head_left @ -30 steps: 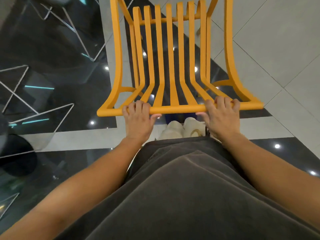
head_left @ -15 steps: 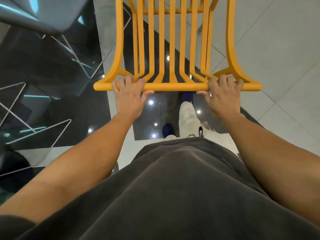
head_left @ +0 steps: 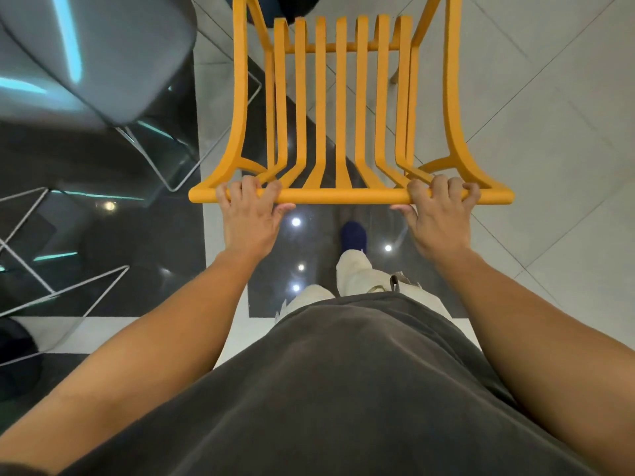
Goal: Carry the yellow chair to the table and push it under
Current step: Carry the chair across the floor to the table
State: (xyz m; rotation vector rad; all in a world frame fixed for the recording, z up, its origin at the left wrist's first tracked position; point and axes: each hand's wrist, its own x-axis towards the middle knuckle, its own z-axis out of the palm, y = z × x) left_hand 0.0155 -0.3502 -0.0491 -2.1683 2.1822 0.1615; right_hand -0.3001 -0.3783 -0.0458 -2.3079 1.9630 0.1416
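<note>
Yellow chair point(head_left: 347, 108) upper centre of frame, above tiled floor point(head_left: 549, 97). Left hand point(head_left: 249, 218), right hand point(head_left: 438, 218): each grip clenched round top rail. Grey chair point(head_left: 92, 53) upper left.

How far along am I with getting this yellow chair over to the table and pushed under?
Done: the yellow chair is picked up, with the left hand and right hand both gripping its top rail. In hand: you are mid-carry, one blue shoe stepping forward on the tiled floor. Left: reaching the table and pushing the chair under. No table is clearly in view; only a grey chair on the left.
</note>
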